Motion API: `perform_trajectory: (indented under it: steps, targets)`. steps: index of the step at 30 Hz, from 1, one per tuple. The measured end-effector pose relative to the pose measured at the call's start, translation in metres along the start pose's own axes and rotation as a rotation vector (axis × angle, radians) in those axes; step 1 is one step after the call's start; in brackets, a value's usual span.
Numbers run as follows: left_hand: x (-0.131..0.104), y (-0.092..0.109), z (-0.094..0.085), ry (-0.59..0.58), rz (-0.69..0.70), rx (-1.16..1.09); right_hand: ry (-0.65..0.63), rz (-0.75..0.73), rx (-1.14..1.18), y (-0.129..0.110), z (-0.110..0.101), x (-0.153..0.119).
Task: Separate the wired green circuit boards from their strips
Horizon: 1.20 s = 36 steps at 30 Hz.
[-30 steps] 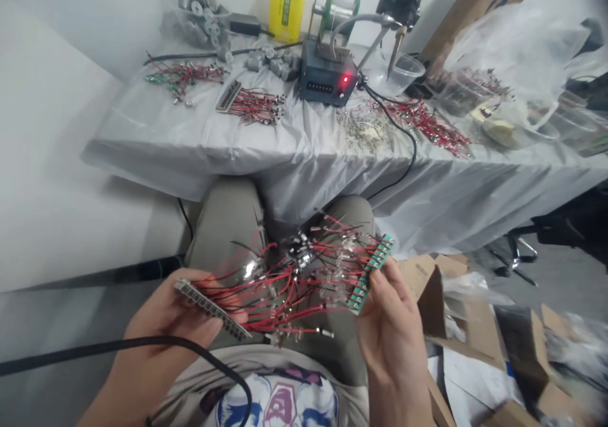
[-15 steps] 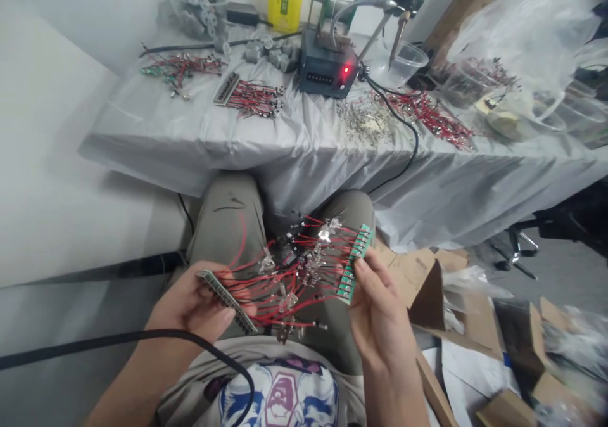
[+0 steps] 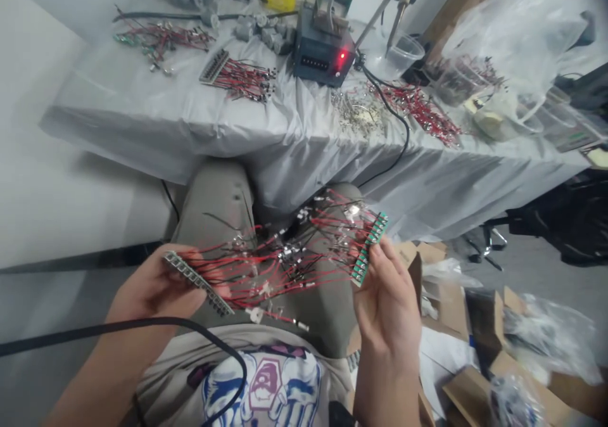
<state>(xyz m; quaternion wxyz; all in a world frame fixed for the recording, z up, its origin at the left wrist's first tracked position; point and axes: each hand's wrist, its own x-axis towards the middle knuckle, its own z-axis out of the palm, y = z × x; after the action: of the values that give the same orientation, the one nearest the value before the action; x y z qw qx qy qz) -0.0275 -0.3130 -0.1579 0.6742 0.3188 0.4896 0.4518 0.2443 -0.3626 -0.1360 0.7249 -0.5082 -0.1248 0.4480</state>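
Note:
Over my lap, my left hand (image 3: 156,291) grips a narrow circuit board strip (image 3: 197,282) with a row of pale square parts on its face. Red and black wires fan out from it to the right. My right hand (image 3: 384,281) pinches a green circuit board strip (image 3: 369,248) with solder joints along it; wires run from it to the left. Between the hands the two sets of wires meet in a tangle (image 3: 289,256) with small clear and dark parts at their ends. Whether the wire ends are hooked together, I cannot tell.
On the covered table (image 3: 156,120) stand a soldering machine (image 3: 323,47) with a red light and a soldering iron (image 3: 396,28). A wired board (image 3: 237,75), red wires (image 3: 427,113) and small metal motors (image 3: 266,31) lie near it. A black cable (image 3: 118,325) crosses before my left arm. Cardboard boxes (image 3: 441,300) sit right.
My hands have moved farther apart, the left one going left with its strip. The wires between them are stretched out more. The camera view has also shifted slightly.

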Motion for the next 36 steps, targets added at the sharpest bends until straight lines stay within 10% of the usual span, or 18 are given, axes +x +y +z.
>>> perform_trajectory:
  steps: [36]
  targets:
    - [0.002, -0.009, 0.000, 0.088, 0.028, 0.059, -0.124, 0.016, -0.109, 0.002, -0.002, -0.004]
